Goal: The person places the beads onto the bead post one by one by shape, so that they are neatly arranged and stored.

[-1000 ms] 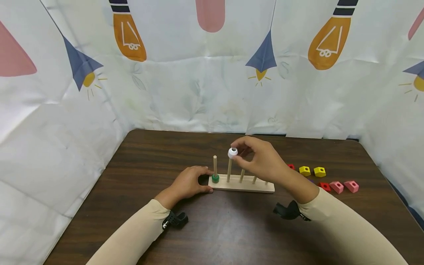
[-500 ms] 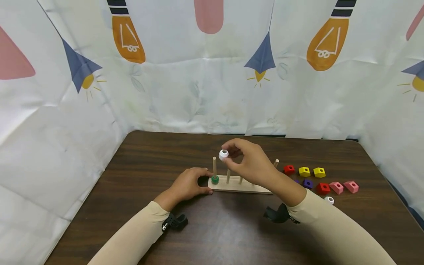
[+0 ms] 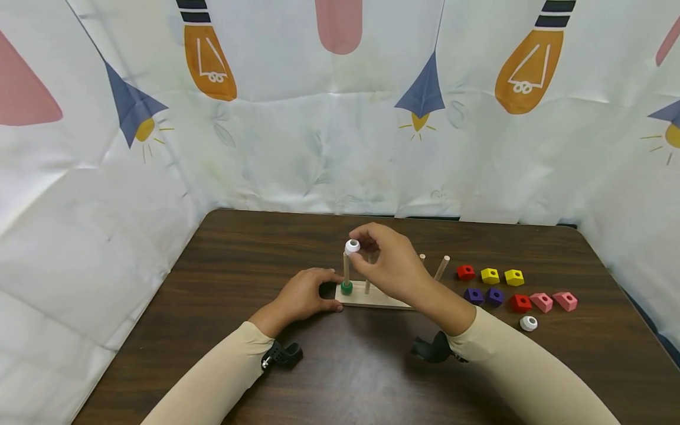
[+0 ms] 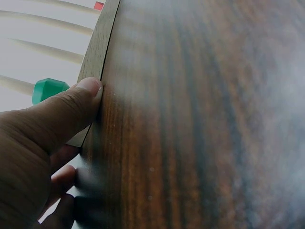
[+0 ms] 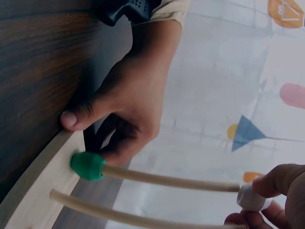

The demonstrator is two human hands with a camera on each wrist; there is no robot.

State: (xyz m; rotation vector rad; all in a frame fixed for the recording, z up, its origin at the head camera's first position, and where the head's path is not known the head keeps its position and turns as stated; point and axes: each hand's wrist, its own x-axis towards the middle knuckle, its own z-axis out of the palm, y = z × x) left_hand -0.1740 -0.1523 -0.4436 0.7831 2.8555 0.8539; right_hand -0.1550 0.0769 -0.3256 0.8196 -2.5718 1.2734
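In the head view my left hand (image 3: 296,297) holds the left end of a pale wooden peg board (image 3: 378,299), its thumb along the front edge. A green bead (image 3: 346,288) sits at the foot of the leftmost peg (image 3: 346,268). My right hand (image 3: 392,264) pinches a white bead (image 3: 352,247) at the top of that same peg. From the right wrist view, the peg's tip meets the white bead (image 5: 251,198); whether it has entered the hole is unclear. The right hand and forearm partly hide the other pegs and the board's right end.
Right of the board lie red blocks (image 3: 466,272), yellow blocks (image 3: 490,275), purple blocks (image 3: 474,296) and pink blocks (image 3: 542,302). A second white bead (image 3: 528,323) lies in front of them. A patterned white cloth (image 3: 329,147) hangs behind the brown table (image 3: 265,236).
My right hand has carried the white bead left, from above the second peg to the top of the leftmost one. The left hand stays on the board's end.
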